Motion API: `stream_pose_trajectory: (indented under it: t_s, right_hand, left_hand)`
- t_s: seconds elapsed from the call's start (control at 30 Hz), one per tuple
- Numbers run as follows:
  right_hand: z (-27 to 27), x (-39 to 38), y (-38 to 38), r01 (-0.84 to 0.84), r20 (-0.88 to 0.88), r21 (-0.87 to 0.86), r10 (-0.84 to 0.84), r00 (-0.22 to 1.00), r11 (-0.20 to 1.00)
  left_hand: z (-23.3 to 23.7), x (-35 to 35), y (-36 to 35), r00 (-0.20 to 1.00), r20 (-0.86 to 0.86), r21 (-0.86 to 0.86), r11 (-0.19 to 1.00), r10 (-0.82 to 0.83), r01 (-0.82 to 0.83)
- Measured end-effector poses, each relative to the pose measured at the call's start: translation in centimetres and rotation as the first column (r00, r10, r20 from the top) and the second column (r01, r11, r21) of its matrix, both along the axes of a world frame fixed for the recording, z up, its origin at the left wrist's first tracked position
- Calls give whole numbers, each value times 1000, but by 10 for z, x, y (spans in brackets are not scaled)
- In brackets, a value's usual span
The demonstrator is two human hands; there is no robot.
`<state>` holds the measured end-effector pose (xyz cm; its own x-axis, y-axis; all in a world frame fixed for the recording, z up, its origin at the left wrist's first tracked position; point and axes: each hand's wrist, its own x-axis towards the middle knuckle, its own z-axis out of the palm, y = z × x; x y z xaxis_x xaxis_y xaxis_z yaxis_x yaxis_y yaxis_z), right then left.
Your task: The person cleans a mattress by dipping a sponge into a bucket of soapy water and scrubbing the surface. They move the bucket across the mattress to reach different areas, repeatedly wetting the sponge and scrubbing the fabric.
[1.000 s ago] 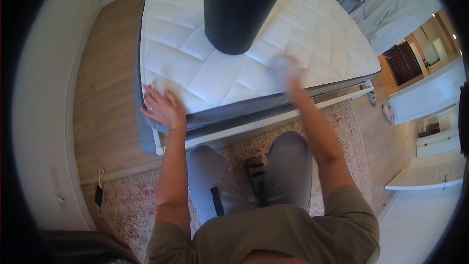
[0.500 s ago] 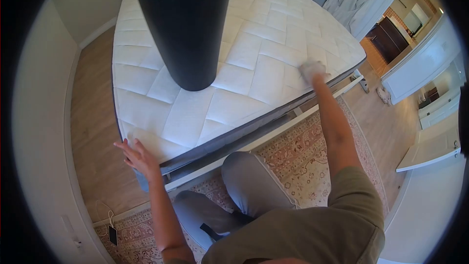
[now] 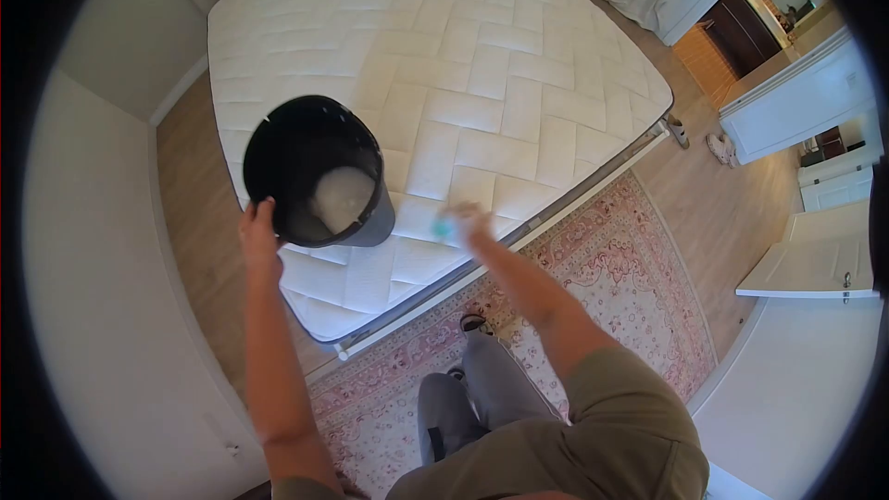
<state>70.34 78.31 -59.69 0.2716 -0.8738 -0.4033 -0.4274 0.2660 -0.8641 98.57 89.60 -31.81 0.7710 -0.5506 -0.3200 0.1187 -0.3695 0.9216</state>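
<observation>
A black bin (image 3: 375,222) stands on the white quilted mattress (image 3: 519,93), tilted toward me so that its inside shows. White foam or cloudy liquid (image 3: 343,196) lies at its bottom. My left hand (image 3: 260,233) grips the near left part of the bin's rim, thumb over the edge. To the right of the bin, above the mattress near its front edge, my right hand (image 3: 470,220) is blurred by motion. It holds a whitish cloth (image 3: 454,225) with a bit of green beside it.
A white bed rail (image 3: 593,199) runs along the mattress front. Below it lies a patterned rug (image 3: 611,287). Shoes (image 3: 720,150) rest on the wooden floor at the right, near an open door (image 3: 787,102). A wall (image 3: 102,250) rises at the left.
My left hand has gone from the mattress corner to the bin's rim. The bin now tilts toward me. My right hand has moved left, toward the bin. My view is higher.
</observation>
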Motion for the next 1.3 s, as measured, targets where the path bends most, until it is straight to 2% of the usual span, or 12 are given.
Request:
stream_pose_trajectory:
  t_s: [0.07, 0.17, 0.23, 0.27, 0.3, 0.37, 0.5, 0.57, 0.67, 0.7, 0.97, 1.3]
  right_hand:
    - [57, -57, -28, -417, -669, -35, 288, 685, 908]
    - [123, -98, -35, -206, -649, -192, 33, 760, 960]
    - [211, -102, -25, -26, -215, -444, -79, 973, 896]
    - [294, -89, -7, -31, -239, -255, -32, 971, 966]
    - [369, -71, 12, -38, -250, -65, 21, 968, 997]
    - [411, -47, 43, -351, -118, -372, 331, 936, 860]
    - [394, 36, 103, -746, -461, -51, 647, 608, 664]
    - [347, 82, 125, -851, -587, 256, 774, 239, 458]
    - [306, 135, 169, -918, -706, 294, 708, -19, 268]
    - [298, 150, 183, -906, -700, 328, 713, -42, 268]
    - [292, 235, 278, -832, -684, 437, 727, -61, 341]
    - [296, 405, 323, -912, -672, 357, 734, -101, 202]
  left_hand:
    - [-17, 7, -2, 998, 10, -116, 991, -60, 61]
    - [-17, -8, 5, 975, 183, -99, 985, -123, 142]
    - [-4, -34, 15, 926, 328, -77, 972, -185, 222]
    - [6, -43, 21, 848, 480, -56, 957, -224, 285]
    - [24, -57, 28, 885, 385, -96, 943, -260, 318]
    - [41, -69, 40, 858, 383, -54, 919, -343, 391]
    - [79, -81, 70, 793, 439, -72, 864, -422, 499]
    - [84, -79, 92, 772, 491, -152, 833, -404, 533]
    - [74, -70, 137, 773, 474, -210, 798, -421, 564]
    - [95, -67, 157, 724, 512, -88, 810, -462, 579]
    - [137, 14, 271, 647, 468, -185, 649, -603, 738]
    - [134, 149, 319, 705, 456, 36, 803, -543, 595]
